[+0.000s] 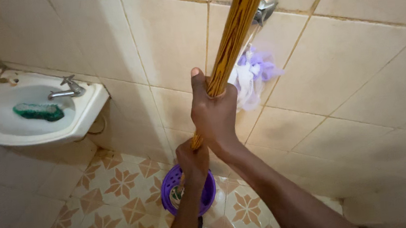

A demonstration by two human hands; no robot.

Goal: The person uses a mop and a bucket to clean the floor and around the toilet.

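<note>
Both the right hand (214, 112) and left hand (192, 160) grip the pole (229, 44), which stands upright over the purple bucket (208, 191). Pushing off-centre could tip the bucket, probably spilling water over the floor (99, 209).

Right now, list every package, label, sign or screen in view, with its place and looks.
None in view: only tiled walls, a white sink holding a green brush, a purple bucket, and a yellow wooden handle in the right hand and left hand.
</note>
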